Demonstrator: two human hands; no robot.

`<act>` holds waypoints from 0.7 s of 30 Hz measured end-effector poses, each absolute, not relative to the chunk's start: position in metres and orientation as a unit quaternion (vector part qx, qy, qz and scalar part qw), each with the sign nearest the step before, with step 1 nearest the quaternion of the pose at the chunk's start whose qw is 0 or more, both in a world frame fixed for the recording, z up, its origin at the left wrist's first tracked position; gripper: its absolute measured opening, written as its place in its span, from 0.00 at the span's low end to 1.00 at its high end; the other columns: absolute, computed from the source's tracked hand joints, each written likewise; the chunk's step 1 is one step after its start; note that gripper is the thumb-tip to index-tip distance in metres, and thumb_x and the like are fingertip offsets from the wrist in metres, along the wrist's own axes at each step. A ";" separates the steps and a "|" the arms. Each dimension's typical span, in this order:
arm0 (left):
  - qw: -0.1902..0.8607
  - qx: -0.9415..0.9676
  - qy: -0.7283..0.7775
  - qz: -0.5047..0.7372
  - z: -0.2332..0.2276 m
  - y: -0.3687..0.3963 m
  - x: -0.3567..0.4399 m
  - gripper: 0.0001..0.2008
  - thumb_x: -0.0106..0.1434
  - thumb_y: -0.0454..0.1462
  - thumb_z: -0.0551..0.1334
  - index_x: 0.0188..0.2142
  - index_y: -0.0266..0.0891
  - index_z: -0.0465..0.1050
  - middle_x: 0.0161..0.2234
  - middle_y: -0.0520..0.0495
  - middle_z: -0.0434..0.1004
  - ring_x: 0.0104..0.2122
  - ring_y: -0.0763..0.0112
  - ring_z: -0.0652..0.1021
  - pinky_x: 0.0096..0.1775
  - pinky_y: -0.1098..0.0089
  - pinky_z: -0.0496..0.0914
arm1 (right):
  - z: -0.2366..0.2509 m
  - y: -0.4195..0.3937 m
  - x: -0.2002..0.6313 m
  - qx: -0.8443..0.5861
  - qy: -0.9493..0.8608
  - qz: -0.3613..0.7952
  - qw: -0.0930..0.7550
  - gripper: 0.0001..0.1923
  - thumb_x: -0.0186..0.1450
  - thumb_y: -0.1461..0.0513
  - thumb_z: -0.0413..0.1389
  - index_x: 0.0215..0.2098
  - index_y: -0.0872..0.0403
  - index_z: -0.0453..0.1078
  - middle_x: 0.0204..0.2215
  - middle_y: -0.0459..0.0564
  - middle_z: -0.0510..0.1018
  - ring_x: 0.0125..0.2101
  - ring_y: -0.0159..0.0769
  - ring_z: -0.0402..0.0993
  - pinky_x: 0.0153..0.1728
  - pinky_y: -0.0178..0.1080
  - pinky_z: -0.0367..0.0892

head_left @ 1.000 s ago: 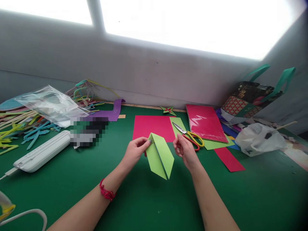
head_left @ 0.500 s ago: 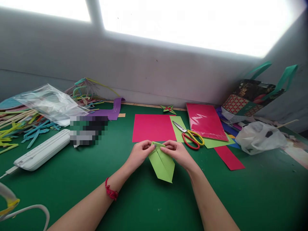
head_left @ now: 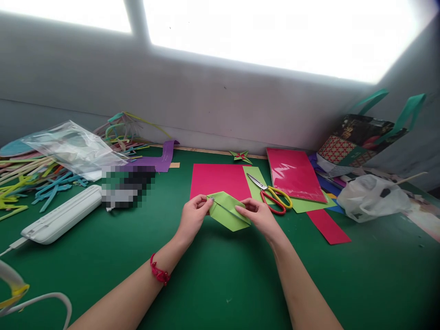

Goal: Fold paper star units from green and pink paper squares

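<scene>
A folded light-green sheet of paper [head_left: 227,213] is held up between both hands, with a crease line running slantwise across it. My left hand [head_left: 195,215] pinches its left end between thumb and fingers. At the right end, my right hand [head_left: 256,215] pinches it the same way. Just behind the folded paper lies a flat red sheet [head_left: 218,178]. Scissors [head_left: 270,191] with one red and one yellow handle rest to the right of my right hand, their blades partly over a green paper strip [head_left: 256,181]. A green-and-red paper star [head_left: 241,156] sits farther back.
At right are a plastic-wrapped red paper pack [head_left: 297,176], a red strip [head_left: 329,227], a white plastic bag [head_left: 371,197] and a patterned bag [head_left: 357,140]. At left lie a white device [head_left: 63,215], colored strips [head_left: 51,185], a clear plastic sleeve [head_left: 74,149] and purple paper [head_left: 165,158].
The folded green paper has been turned from nearly upright to lying crosswise. Both hands have shifted with it, my right hand now at its right end and my left at its left end.
</scene>
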State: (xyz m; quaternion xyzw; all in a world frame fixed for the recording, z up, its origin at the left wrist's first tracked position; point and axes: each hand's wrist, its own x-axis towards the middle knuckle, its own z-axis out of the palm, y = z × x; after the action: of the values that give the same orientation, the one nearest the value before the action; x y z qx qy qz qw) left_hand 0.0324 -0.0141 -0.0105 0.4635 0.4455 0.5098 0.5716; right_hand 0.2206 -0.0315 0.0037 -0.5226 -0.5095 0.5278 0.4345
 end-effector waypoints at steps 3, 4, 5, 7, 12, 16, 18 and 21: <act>0.588 0.467 0.437 0.495 -0.012 -0.013 0.033 0.10 0.52 0.43 0.60 0.26 0.37 0.66 0.22 0.53 0.73 0.26 0.71 0.74 0.33 0.70 0.69 | 0.003 -0.029 0.223 -0.548 -0.495 0.509 0.442 0.17 0.49 0.54 0.60 0.33 0.56 0.69 0.25 0.48 0.75 0.29 0.37 0.71 0.29 0.35 0.66; 0.595 0.465 0.435 0.490 -0.012 -0.013 0.033 0.10 0.52 0.42 0.60 0.27 0.37 0.66 0.21 0.53 0.73 0.26 0.71 0.74 0.33 0.70 0.69 | 0.003 -0.029 0.223 -0.556 -0.490 0.504 0.445 0.18 0.48 0.54 0.60 0.34 0.56 0.69 0.24 0.48 0.74 0.28 0.36 0.71 0.28 0.35 0.65; 0.603 0.461 0.432 0.487 -0.012 -0.013 0.034 0.10 0.52 0.42 0.61 0.27 0.37 0.65 0.21 0.53 0.73 0.26 0.71 0.75 0.33 0.69 0.70 | 0.003 -0.029 0.224 -0.563 -0.485 0.499 0.447 0.19 0.48 0.54 0.60 0.35 0.56 0.69 0.23 0.48 0.74 0.27 0.36 0.71 0.27 0.35 0.65; 0.615 0.454 0.426 0.484 -0.012 -0.013 0.034 0.11 0.52 0.42 0.61 0.28 0.37 0.65 0.21 0.53 0.73 0.27 0.69 0.75 0.34 0.68 0.70 | 0.003 -0.028 0.224 -0.574 -0.481 0.486 0.451 0.19 0.49 0.53 0.60 0.35 0.56 0.69 0.22 0.48 0.74 0.28 0.37 0.71 0.29 0.36 0.65; 0.624 0.431 0.423 0.496 -0.013 -0.013 0.034 0.13 0.52 0.44 0.61 0.31 0.38 0.64 0.23 0.50 0.75 0.29 0.67 0.76 0.35 0.66 0.69 | 0.005 -0.027 0.230 -0.602 -0.486 0.380 0.507 0.16 0.53 0.51 0.56 0.32 0.54 0.70 0.33 0.52 0.75 0.36 0.39 0.70 0.36 0.38 0.63; 0.662 0.411 0.424 0.462 -0.009 -0.011 0.031 0.17 0.51 0.44 0.62 0.38 0.38 0.64 0.28 0.47 0.76 0.30 0.69 0.75 0.32 0.70 0.68 | 0.007 -0.026 0.240 -0.534 -0.434 0.541 0.484 0.21 0.57 0.47 0.49 0.35 0.54 0.71 0.27 0.50 0.75 0.28 0.33 0.70 0.27 0.33 0.64; 0.679 0.443 0.420 0.408 -0.007 -0.010 0.029 0.18 0.50 0.44 0.62 0.38 0.37 0.66 0.27 0.48 0.75 0.28 0.70 0.75 0.30 0.71 0.67 | 0.009 -0.028 0.241 -0.491 -0.429 0.618 0.440 0.23 0.57 0.46 0.48 0.35 0.55 0.71 0.24 0.49 0.75 0.25 0.31 0.69 0.24 0.31 0.62; 0.674 0.514 0.411 0.337 -0.007 -0.010 0.027 0.18 0.50 0.43 0.63 0.38 0.36 0.69 0.20 0.51 0.72 0.24 0.71 0.73 0.27 0.73 0.66 | 0.008 -0.032 0.233 -0.485 -0.465 0.631 0.387 0.21 0.55 0.47 0.52 0.34 0.56 0.71 0.26 0.50 0.75 0.27 0.32 0.70 0.23 0.30 0.61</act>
State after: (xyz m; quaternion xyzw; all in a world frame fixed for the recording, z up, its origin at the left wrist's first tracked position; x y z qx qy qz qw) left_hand 0.0272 -0.0099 -0.0072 0.5141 0.4106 0.3366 0.6736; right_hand 0.2332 -0.0319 0.0084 -0.4852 -0.4649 0.6311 0.3874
